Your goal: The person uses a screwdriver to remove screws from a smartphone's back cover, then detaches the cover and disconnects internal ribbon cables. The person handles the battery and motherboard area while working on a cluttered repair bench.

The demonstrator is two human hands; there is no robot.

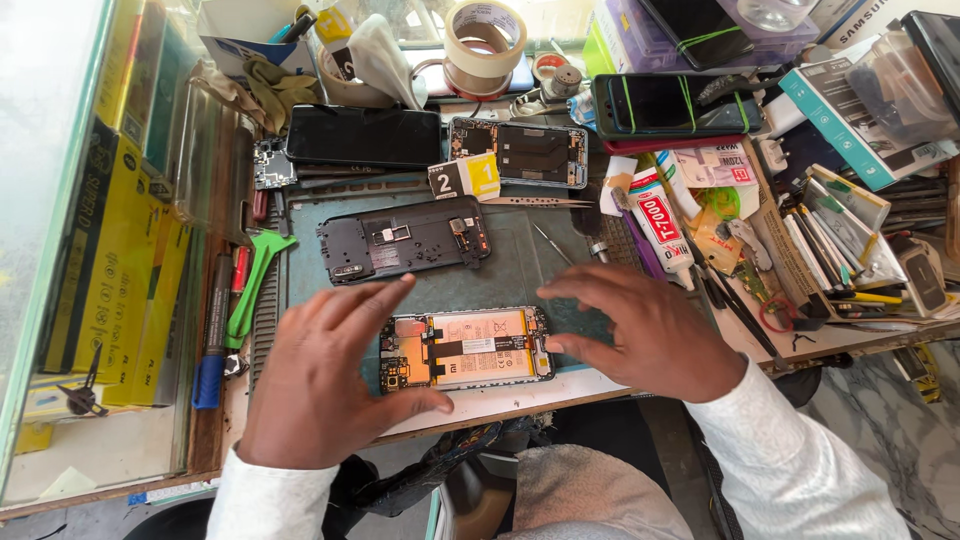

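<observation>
Both open hands, left hand and right hand, flank opened phone.

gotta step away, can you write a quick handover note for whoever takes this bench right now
Left hand: open, holding nothing, at the left end of the opened phone.
Right hand: open, holding nothing, at its right end.
The phone lies flat on the work mat, insides up, back already off.
Black inner cover lies apart, further back on the mat; tweezers and glue tube beyond.
Left: the phone is not closed up.

Long white sleeves, bare hands
</observation>
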